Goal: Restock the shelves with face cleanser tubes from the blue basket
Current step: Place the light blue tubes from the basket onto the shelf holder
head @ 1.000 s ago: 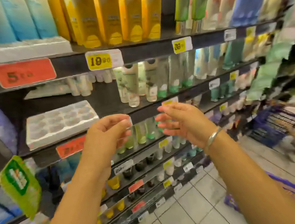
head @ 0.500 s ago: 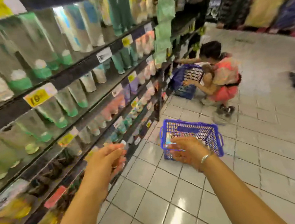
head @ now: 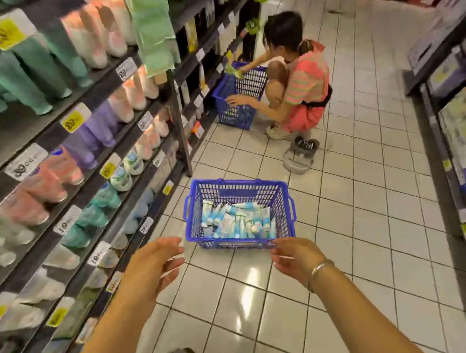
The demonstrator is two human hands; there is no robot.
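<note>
- Left hand point(head: 152, 265): empty, fingers loosely spread and reaching forward; it holds nothing.
- Right hand point(head: 296, 256): likewise empty, fingers relaxed and slightly curled, a bracelet at the wrist; nothing is gripped.
- Blue basket point(head: 285, 199): stands on the tiled floor point(head: 361, 219) just beyond both hands, between their fingertips and a little farther out; neither hand touches it.
- Face cleanser tubes point(head: 238, 222): a loose pile of white-and-blue tubes lying inside the basket, beyond the reach of either open hand as they stand.
- Shelves point(head: 62, 195): run along the outer side of the left hand, near it, with rows of tubes and bottles; several lower rows look thinly filled, though blur hides detail.
- Second person point(head: 300, 87): crouches well beyond the basket, working at another blue basket point(head: 240, 97).
- Progress, as a judgement: many tubes remain in the basket and no tube is in hand, so much restocking is left; how many tubes are already shelved cannot be told. The likely next step is a pick from the basket.
</note>
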